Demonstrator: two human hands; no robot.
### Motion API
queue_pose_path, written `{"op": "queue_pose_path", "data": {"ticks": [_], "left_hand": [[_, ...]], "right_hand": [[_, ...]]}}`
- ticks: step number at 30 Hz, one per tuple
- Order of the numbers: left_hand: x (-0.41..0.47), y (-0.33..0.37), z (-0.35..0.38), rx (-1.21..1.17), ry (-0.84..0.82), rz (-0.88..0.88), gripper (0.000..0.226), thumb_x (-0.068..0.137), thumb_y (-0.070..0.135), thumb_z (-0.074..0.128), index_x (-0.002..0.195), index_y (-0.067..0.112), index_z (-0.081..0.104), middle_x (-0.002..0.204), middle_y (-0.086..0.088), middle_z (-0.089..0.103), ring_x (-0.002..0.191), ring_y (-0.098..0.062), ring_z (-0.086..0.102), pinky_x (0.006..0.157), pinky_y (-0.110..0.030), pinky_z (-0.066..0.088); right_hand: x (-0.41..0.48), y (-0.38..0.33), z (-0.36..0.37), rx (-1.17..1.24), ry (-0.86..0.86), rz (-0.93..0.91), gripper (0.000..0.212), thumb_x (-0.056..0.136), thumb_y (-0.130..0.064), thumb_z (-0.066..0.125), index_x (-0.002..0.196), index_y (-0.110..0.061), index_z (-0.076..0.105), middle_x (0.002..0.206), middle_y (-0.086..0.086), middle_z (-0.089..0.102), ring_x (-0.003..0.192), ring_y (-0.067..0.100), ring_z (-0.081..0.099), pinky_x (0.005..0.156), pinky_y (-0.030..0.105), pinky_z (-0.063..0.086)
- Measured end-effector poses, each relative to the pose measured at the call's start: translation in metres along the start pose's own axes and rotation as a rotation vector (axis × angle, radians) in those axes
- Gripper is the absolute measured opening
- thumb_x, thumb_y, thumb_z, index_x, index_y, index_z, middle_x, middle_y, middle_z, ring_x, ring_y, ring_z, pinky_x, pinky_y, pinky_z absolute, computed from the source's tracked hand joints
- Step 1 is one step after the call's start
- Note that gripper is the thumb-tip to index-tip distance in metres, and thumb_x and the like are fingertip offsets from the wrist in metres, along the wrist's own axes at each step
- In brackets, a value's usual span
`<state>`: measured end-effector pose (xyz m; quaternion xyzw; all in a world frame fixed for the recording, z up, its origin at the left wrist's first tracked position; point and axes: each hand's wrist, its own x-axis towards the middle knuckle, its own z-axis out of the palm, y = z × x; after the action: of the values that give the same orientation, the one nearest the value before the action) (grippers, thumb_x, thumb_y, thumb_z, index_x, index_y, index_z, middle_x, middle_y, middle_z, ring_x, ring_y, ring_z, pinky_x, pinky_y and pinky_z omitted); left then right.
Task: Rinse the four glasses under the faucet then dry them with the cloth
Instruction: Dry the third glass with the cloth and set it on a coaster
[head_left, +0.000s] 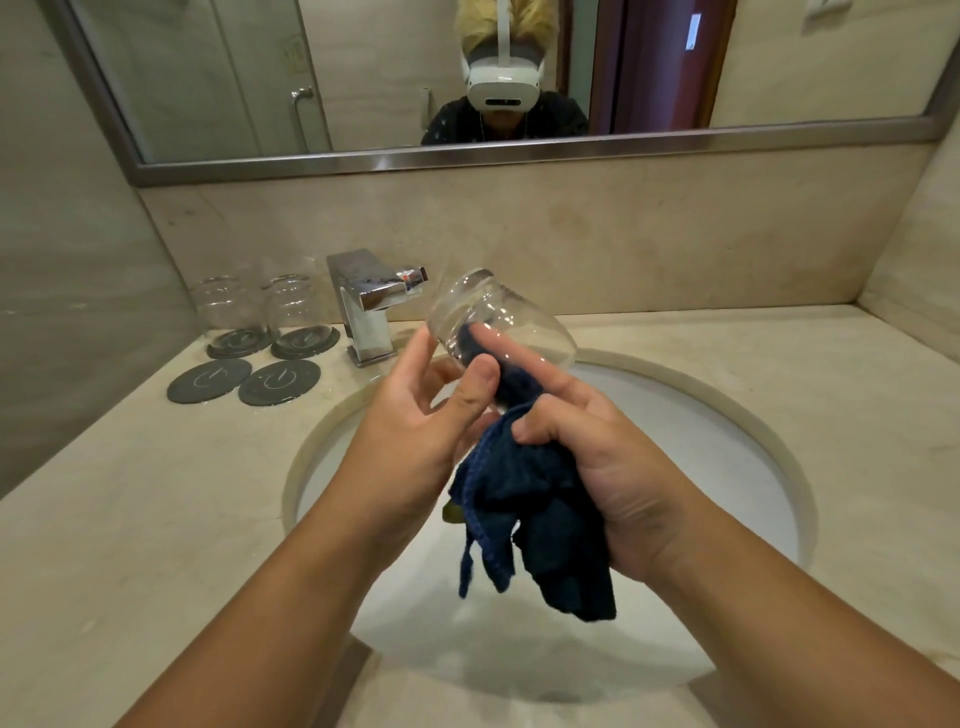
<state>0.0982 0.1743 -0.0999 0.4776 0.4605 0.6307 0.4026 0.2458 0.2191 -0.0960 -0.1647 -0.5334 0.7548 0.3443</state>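
A clear glass (511, 325) is tilted above the sink (748, 415), its base pointing up toward the faucet (371, 304). My left hand (421, 421) grips it from the left, thumb on its lower side. My right hand (597, 447) holds a dark blue cloth (535, 514), and part of the cloth is pushed into the glass by my fingers. The rest of the cloth hangs down over the basin. Two more glasses (231, 309) (298, 306) stand upside down on dark coasters at the back left. No water runs from the faucet.
Two bare round coasters (209, 380) (279, 382) lie on the beige counter in front of the standing glasses. A framed mirror (519, 156) hangs on the wall behind the faucet. The counter stretches wide on both sides of the basin.
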Motion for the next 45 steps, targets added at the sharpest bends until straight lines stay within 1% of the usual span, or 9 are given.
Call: {"op": "queue_pose_path", "data": {"ticks": [7,13,19,23,29,32,36,40,45], "left_hand": [[-0.001,0.0,0.005,-0.002,0.053,-0.071,0.055,0.085,0.042,0.079,0.132,0.018,0.063,0.123,-0.005,0.077,0.112,-0.019,0.076,0.102,-0.046,0.061],[0.0,0.0,-0.002,0.009,-0.02,-0.001,0.069,0.083,0.035,0.071,0.145,0.011,0.053,0.129,-0.003,0.076,0.119,-0.019,0.075,0.093,-0.032,0.063],[0.004,-0.001,-0.012,0.201,-0.104,0.01,0.091,0.079,0.062,0.081,0.156,0.031,0.044,0.146,0.006,0.067,0.137,-0.019,0.063,0.112,-0.045,0.052],[0.005,-0.006,-0.011,0.112,-0.079,-0.025,0.092,0.084,0.037,0.085,0.161,0.019,0.039,0.147,-0.007,0.066,0.133,-0.027,0.066,0.109,-0.047,0.054],[0.003,-0.007,0.0,0.019,0.014,-0.065,0.106,0.072,0.056,0.08,0.161,0.016,0.039,0.135,-0.008,0.071,0.124,-0.018,0.072,0.11,-0.042,0.056],[0.002,-0.009,-0.001,0.101,0.031,-0.049,0.088,0.075,0.063,0.08,0.148,0.021,0.052,0.128,0.0,0.076,0.124,-0.021,0.072,0.112,-0.054,0.053],[0.004,-0.008,-0.012,0.112,-0.066,-0.025,0.127,0.066,0.069,0.089,0.166,0.02,0.029,0.145,0.001,0.069,0.137,-0.019,0.064,0.121,-0.053,0.043],[0.007,-0.01,-0.014,0.157,-0.089,0.02,0.132,0.062,0.075,0.089,0.169,0.037,0.021,0.153,-0.002,0.062,0.138,-0.019,0.063,0.119,-0.051,0.047],[0.008,-0.013,-0.014,0.091,-0.016,0.01,0.131,0.056,0.072,0.096,0.164,0.053,0.024,0.164,-0.012,0.047,0.14,-0.023,0.061,0.122,-0.055,0.042]], "right_hand": [[0.003,0.008,0.006,-0.354,0.153,0.017,0.068,0.073,-0.014,0.056,0.13,-0.048,0.071,0.122,-0.014,0.078,0.116,0.012,0.071,0.112,0.048,0.051],[-0.002,0.0,0.009,0.065,0.003,0.058,0.066,0.073,-0.008,0.052,0.127,-0.038,0.076,0.136,0.02,0.069,0.105,0.034,0.055,0.116,0.073,0.036],[-0.001,-0.001,-0.001,0.257,-0.069,0.045,0.06,0.078,-0.009,0.049,0.126,-0.033,0.077,0.129,0.003,0.076,0.099,0.03,0.069,0.093,0.056,0.056],[0.004,0.002,-0.005,0.123,0.02,0.033,0.058,0.076,-0.007,0.052,0.12,-0.032,0.08,0.125,0.009,0.077,0.104,0.036,0.064,0.112,0.07,0.044],[0.004,0.008,-0.002,-0.159,0.118,0.012,0.058,0.086,0.006,0.052,0.122,-0.03,0.08,0.12,0.0,0.08,0.098,0.028,0.067,0.09,0.034,0.048],[0.003,0.007,0.001,-0.105,0.073,0.045,0.059,0.08,0.001,0.055,0.121,-0.034,0.08,0.117,0.002,0.08,0.09,0.022,0.061,0.091,0.038,0.052],[0.001,-0.001,0.001,0.116,-0.026,0.092,0.06,0.077,-0.005,0.052,0.121,-0.033,0.08,0.108,0.008,0.077,0.08,0.03,0.065,0.1,0.071,0.052],[-0.001,-0.002,-0.001,0.235,-0.045,0.11,0.058,0.085,0.002,0.047,0.122,-0.028,0.079,0.113,0.006,0.079,0.076,0.03,0.07,0.075,0.061,0.062],[0.004,0.002,0.0,0.078,0.064,0.058,0.058,0.076,0.0,0.054,0.117,-0.03,0.082,0.114,0.009,0.079,0.087,0.028,0.067,0.104,0.061,0.05]]}}
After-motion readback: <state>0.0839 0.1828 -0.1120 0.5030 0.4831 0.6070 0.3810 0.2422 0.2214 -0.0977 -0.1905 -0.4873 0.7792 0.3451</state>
